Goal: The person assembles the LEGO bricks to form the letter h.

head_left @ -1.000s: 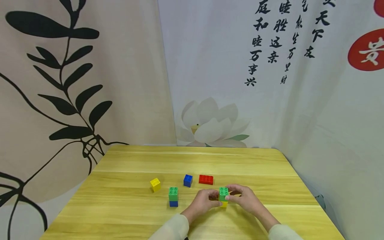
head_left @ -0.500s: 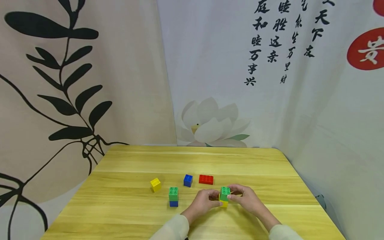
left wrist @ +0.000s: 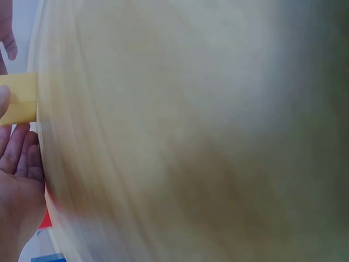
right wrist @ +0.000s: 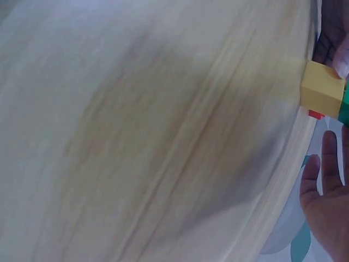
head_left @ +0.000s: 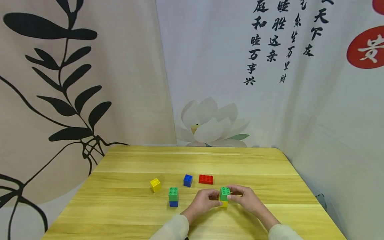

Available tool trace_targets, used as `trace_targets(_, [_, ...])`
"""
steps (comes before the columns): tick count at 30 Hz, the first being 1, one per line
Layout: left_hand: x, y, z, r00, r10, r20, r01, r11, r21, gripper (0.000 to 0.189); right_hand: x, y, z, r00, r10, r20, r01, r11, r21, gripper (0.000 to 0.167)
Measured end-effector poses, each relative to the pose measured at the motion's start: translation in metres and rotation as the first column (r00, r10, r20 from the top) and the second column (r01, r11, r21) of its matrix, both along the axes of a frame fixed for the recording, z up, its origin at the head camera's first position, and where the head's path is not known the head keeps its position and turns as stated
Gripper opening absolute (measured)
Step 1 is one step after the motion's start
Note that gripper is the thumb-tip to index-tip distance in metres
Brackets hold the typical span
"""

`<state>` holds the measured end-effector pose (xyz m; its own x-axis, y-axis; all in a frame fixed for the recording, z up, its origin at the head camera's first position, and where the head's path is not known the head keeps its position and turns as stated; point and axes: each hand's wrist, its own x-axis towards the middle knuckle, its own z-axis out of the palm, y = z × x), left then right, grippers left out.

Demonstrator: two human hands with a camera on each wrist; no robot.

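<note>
In the head view my left hand (head_left: 205,200) holds a yellow building block (head_left: 224,204) between thumb and fingers. Above it sits a green block (head_left: 224,193), pinched by my right hand (head_left: 244,197) from the right side. The green block looks slightly turned against the yellow one; whether their studs are locked cannot be told. At the left wrist, the yellow block (left wrist: 20,101) shows under the thumb, with the left palm (left wrist: 19,204) below. The right wrist view has the yellow block (right wrist: 323,90), part of the green block (right wrist: 344,112) and the right hand's fingers (right wrist: 330,164).
Left of the hands, a green block (head_left: 173,193) stands on a blue one (head_left: 173,203). Farther back lie a yellow block (head_left: 155,185), a blue block (head_left: 187,180) and a longer red block (head_left: 206,179). The wooden table (head_left: 120,213) meets printed curtains behind.
The green block in my right hand has shifted slightly right and turned a little over the yellow one. My left hand has stayed in place; the other blocks have not moved.
</note>
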<state>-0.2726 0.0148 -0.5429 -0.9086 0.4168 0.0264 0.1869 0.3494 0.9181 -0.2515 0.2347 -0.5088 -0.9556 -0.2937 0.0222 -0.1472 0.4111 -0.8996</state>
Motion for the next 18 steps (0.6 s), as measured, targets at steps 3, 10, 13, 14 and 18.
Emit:
trace_targets(3, [-0.0001,0.0001,0.0012,1.000,0.001,0.007,-0.001,1.000,0.003,0.028,0.0001,-0.0005,0.0003,1.000,0.005,-0.001,-0.005,1.000,0.008,0.042])
trace_targets(10, [-0.0016,-0.0007,0.0020,1.000,-0.009,0.005,0.009,1.000,0.012,0.030,-0.0016,-0.0054,0.0042,0.999,0.014,-0.044,-0.011,0.996,0.084,0.041])
trace_targets(13, [-0.0019,-0.0007,0.0014,1.000,-0.012,-0.002,0.012,1.000,0.009,0.031,-0.0015,-0.0060,0.0035,0.999,0.009,-0.047,-0.005,0.996,0.089,0.041])
trace_targets(14, [-0.0019,-0.0007,0.0013,1.000,-0.011,-0.002,0.011,1.000,0.007,0.031,-0.0011,-0.0059,0.0030,0.999,0.006,-0.041,-0.003,0.997,0.082,0.041])
trace_targets(18, [-0.0021,-0.0008,0.0001,1.000,-0.005,0.013,0.005,1.000,0.000,0.032,0.0009,-0.0064,0.0010,1.000,0.000,-0.006,0.000,0.999,0.033,0.042])
